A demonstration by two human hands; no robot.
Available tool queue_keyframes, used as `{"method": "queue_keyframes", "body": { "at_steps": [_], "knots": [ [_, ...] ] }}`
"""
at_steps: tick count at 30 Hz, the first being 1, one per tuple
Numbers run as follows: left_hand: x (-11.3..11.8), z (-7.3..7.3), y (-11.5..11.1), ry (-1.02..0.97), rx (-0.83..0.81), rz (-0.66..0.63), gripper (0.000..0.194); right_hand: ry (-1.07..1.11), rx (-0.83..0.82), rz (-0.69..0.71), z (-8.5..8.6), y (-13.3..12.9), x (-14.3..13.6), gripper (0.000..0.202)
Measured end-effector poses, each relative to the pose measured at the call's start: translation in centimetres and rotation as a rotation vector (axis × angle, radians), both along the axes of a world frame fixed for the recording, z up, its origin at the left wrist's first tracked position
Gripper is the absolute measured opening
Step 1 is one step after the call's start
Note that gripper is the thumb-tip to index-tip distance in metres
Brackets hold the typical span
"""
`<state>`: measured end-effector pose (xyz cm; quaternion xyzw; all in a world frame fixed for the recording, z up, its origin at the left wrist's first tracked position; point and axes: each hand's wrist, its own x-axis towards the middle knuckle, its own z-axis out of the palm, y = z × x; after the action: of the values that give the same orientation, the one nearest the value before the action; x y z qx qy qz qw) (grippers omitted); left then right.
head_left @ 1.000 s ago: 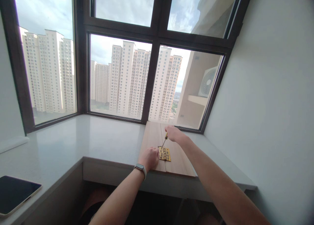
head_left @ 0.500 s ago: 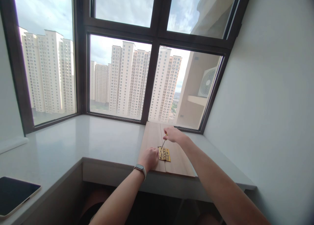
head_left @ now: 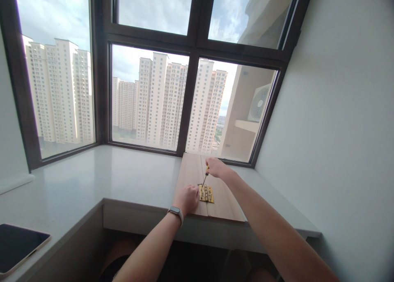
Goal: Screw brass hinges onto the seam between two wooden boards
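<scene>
A gold hinge (head_left: 210, 194) with dark marks lies over the seam between two light wooden boards (head_left: 226, 204). My right hand (head_left: 215, 167) is closed round the yellow handle of a screwdriver (head_left: 205, 179), whose shaft slants down to the hinge's upper left part. My left hand (head_left: 188, 198), with a watch on its wrist, rests on the left board against the hinge's left edge. Its fingers are bent together, and what they hold, if anything, is too small to make out.
The boards lie on a white window sill (head_left: 138, 175) that ends in a front edge. A dark tablet (head_left: 21, 247) lies at the lower left. Behind stands a dark-framed window (head_left: 192, 93), and a white wall (head_left: 341, 122) rises on the right.
My right hand and the screwdriver handle have shifted very slightly, and more of the handle shows below the fingers. My left hand stays by the hinge.
</scene>
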<state>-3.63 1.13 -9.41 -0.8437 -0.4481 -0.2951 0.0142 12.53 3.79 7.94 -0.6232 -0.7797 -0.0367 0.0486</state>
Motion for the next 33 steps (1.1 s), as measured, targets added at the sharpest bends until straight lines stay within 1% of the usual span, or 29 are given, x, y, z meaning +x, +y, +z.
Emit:
{"method": "queue_keyframes", "body": {
  "at_steps": [3, 5, 8, 14, 17, 21, 25, 28, 31, 33],
  "knots": [
    [-0.01, 0.09, -0.09, 0.0, 0.009, 0.002, 0.03, -0.011, -0.006, 0.007, 0.01, -0.1, 0.21, 0.011],
    [-0.01, 0.16, -0.13, 0.003, 0.006, 0.005, 0.03, -0.032, 0.002, 0.009, 0.06, -0.25, 0.33, 0.007],
    [-0.01, 0.21, -0.11, 0.006, 0.0, 0.001, 0.029, -0.068, 0.016, 0.014, 0.21, -0.48, 0.37, 0.01],
    [-0.02, 0.27, -0.14, 0.013, -0.004, 0.01, 0.03, -0.073, -0.011, -0.009, 0.3, -0.49, 0.28, 0.015],
    [-0.04, 0.35, -0.26, 0.014, -0.016, 0.014, 0.03, -0.077, -0.016, 0.017, 0.2, -0.36, 0.34, 0.015],
    [-0.08, 0.42, -0.35, 0.014, -0.018, 0.012, 0.031, -0.067, -0.043, 0.047, 0.0, -0.24, 0.37, 0.024],
    [-0.08, 0.49, -0.39, 0.012, -0.032, 0.009, 0.03, -0.043, -0.038, 0.027, -0.16, -0.26, 0.28, 0.016],
    [-0.06, 0.5, -0.38, 0.008, -0.032, 0.009, 0.03, -0.029, -0.018, 0.033, -0.3, -0.29, 0.33, 0.02],
    [-0.07, 0.41, -0.3, 0.011, -0.018, 0.012, 0.031, -0.016, -0.011, 0.051, -0.51, -0.21, 0.5, 0.012],
    [-0.09, 0.35, -0.23, 0.018, -0.006, 0.007, 0.031, -0.006, -0.002, 0.079, -0.62, -0.1, 0.59, 0.02]
  ]
}}
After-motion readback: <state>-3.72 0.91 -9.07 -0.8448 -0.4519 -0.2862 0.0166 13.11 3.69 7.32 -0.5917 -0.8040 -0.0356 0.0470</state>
